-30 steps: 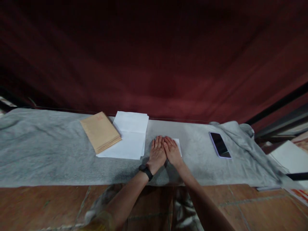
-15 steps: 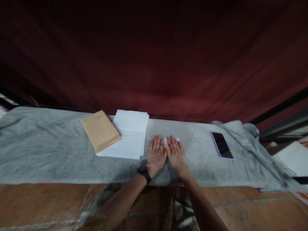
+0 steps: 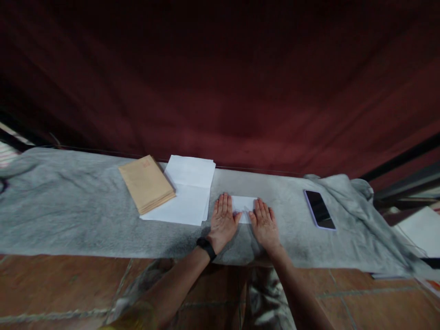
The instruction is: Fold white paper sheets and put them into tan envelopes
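A small folded white paper (image 3: 243,204) lies on the grey cloth (image 3: 68,215) that covers the table. My left hand (image 3: 222,219) rests flat on the paper's left end, fingers stretched out, a black band on the wrist. My right hand (image 3: 265,223) lies flat over the paper's right end, fingers spread. The middle of the paper shows between the two hands. Neither hand grips anything.
A stack of brown envelopes (image 3: 146,182) lies partly on a stack of white sheets (image 3: 187,192) to the left. A dark phone (image 3: 319,209) lies to the right near bunched cloth. A dark red curtain (image 3: 220,91) hangs behind. Tiled floor shows below.
My hands were side by side on the paper; they have slid apart, the right one moving right, uncovering the paper's middle.
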Motion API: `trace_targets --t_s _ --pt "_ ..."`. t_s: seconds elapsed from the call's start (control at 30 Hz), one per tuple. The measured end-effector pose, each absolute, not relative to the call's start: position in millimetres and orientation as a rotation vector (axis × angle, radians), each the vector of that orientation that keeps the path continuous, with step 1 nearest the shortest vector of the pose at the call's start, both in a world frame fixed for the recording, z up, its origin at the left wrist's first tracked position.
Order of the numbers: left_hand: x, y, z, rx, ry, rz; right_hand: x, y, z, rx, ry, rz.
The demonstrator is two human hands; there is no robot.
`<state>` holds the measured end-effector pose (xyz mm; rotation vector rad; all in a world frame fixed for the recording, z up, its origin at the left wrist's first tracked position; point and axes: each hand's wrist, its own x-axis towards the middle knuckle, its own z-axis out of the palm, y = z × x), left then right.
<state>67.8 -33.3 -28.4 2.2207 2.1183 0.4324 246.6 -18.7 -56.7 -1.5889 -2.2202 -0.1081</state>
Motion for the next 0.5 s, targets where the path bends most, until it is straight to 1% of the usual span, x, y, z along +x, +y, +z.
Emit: trace_targets --t_s 0.33,0.4,0.5 --pt "69.7 -31.8 -30.5 2.233 2.164 0.353 252.4 -26.7 -53.2 -1.739 -2.196 -0.116" --pt "70.5 -32.2 -29.1 2.224 2.165 0.335 243.2 -22.6 -49.4 -1.675 -2.185 -0.074" --pt "71.2 -32.3 -28.1 2.229 2.151 0.317 222.2 -15.8 -45.2 -1.465 -2.254 0.009"
